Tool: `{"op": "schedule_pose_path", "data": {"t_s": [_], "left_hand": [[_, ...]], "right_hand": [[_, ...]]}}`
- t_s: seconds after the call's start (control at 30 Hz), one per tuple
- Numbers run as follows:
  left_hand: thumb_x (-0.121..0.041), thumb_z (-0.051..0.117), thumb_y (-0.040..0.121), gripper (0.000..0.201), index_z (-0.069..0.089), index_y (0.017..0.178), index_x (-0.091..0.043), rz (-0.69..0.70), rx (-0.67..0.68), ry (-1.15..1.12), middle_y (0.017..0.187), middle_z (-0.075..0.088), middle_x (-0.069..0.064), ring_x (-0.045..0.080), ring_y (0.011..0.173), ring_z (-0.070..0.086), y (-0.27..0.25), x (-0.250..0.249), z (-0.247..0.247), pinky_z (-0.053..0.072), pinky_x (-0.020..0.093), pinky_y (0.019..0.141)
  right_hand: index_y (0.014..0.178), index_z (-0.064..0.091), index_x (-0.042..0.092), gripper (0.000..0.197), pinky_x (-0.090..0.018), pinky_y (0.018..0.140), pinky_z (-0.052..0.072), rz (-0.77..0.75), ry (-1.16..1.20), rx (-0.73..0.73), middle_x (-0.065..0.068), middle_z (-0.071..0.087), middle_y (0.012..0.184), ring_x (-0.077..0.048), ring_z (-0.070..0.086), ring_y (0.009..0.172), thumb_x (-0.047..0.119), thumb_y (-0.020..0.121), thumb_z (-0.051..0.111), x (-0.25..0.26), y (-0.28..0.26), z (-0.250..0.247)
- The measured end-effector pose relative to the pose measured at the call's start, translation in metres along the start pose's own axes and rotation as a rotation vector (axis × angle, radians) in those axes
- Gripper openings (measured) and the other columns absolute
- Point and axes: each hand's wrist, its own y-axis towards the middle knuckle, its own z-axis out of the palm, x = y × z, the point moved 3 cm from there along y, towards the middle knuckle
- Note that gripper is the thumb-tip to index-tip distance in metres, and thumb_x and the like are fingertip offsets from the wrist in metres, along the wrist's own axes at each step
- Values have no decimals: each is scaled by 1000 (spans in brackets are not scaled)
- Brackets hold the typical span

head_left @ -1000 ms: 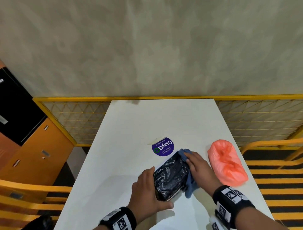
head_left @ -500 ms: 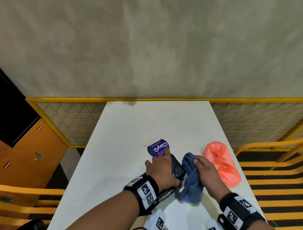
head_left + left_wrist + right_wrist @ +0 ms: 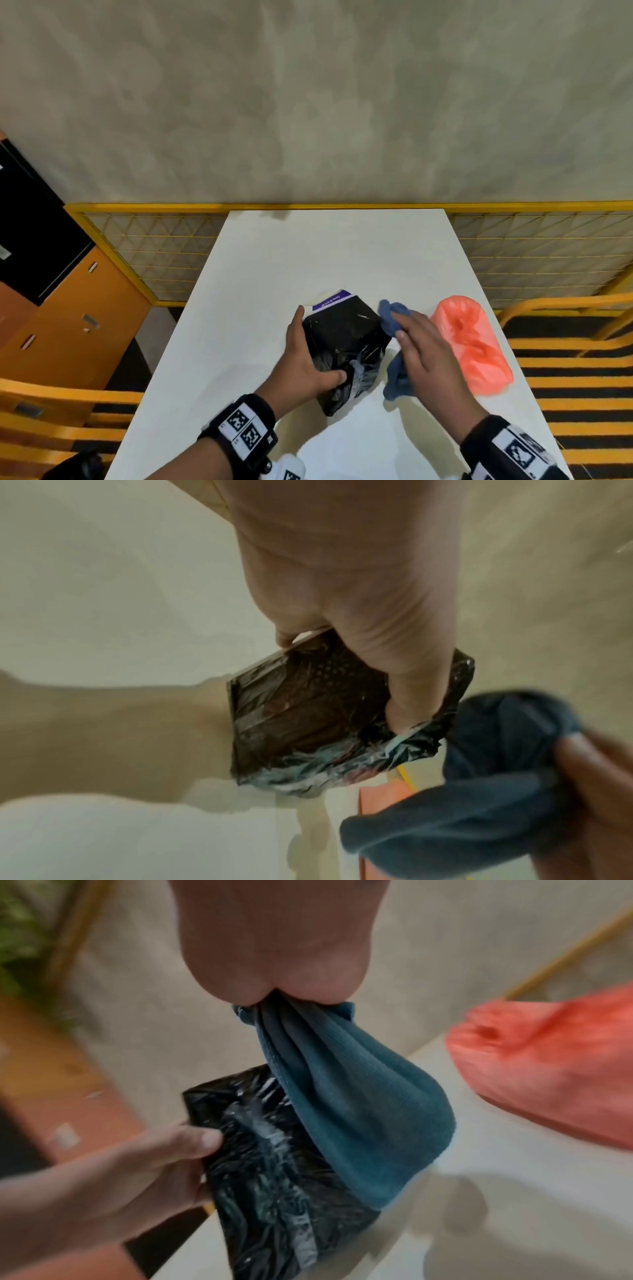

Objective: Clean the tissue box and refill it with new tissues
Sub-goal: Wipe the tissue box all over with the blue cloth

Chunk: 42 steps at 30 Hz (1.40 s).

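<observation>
Left hand (image 3: 305,359), which half a second ago lay over the top, now grips the black-wrapped tissue box (image 3: 346,346) from its left side on the white table (image 3: 308,257), turning a fresh face toward the blue cloth (image 3: 394,370) bunched in the right hand (image 3: 428,353): wiping continues, refill not begun.

Small boxy tissue box wrapped in shiny, crinkly black plastic (image 3: 346,346), tipped up off the white table (image 3: 274,274), near the front edge, with a purple and white side at the back. Soft blue cloth (image 3: 394,318), bunched up, touching the box's right side.
</observation>
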Motion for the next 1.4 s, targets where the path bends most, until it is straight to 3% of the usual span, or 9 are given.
{"op": "schedule_pose_path", "data": {"t_s": [0.1,0.17,0.23,0.4,0.6,0.87,1.07,1.27,1.4], "left_hand": [[-30,93,61,117,13,140,-64,142,-30,37,149,41,-4,6,137,48,-8,-1,10,45,30,113],[-6,85,70,77,49,131,-36,225,-38,10,121,61,3,10,115,64,-13,-3,19,53,27,96],[-15,78,80,45,57,121,-15,216,-41,6,112,66,1,9,110,66,-20,0,25,53,28,98],[-17,88,63,109,16,138,-52,149,-82,31,140,51,-1,6,124,61,-31,26,27,52,23,99],[-33,94,59,123,2,135,-63,112,-111,51,140,52,-2,7,119,64,-29,36,32,54,27,102],[-33,94,57,122,6,136,-61,97,-110,19,139,54,-4,9,120,64,-31,39,32,56,39,100],[-42,97,56,133,-1,144,-49,37,28,43,151,34,-14,-21,127,43,-41,16,20,37,6,106],[-83,63,61,133,1,162,-23,148,-144,412,159,16,-10,13,152,15,-26,-50,2,22,42,125],[-75,72,67,134,-8,162,-26,78,104,792,166,15,3,30,150,19,-1,-86,31,29,57,115]], "right_hand": [[121,60,18,38,-31,101,41,-370,-169,165,-9,61,128,-22,53,118,17,85,48,36,-2,36],[116,62,17,40,-37,94,49,-478,-248,263,-12,63,124,-26,58,114,15,78,50,45,-10,68],[117,64,20,41,-41,94,49,-470,-309,319,-8,61,129,-25,56,118,17,79,52,41,-17,89],[119,65,20,39,-41,99,44,-465,-398,270,-5,62,125,-23,55,117,22,82,52,24,-11,85],[120,65,12,47,-33,97,40,-353,-379,195,-13,61,127,-29,55,114,4,73,60,-8,14,69],[123,63,13,30,-4,99,29,29,-52,87,7,56,120,-9,53,112,13,98,47,-25,17,51],[104,65,20,23,-32,92,47,426,222,16,6,70,101,-4,63,95,11,101,44,-59,5,34],[107,64,20,22,-28,79,45,557,284,-138,4,68,101,-19,62,99,15,103,42,-78,-14,10],[105,64,24,23,-35,87,47,558,303,-161,3,69,103,-20,63,101,15,102,43,-76,-19,5]]}}
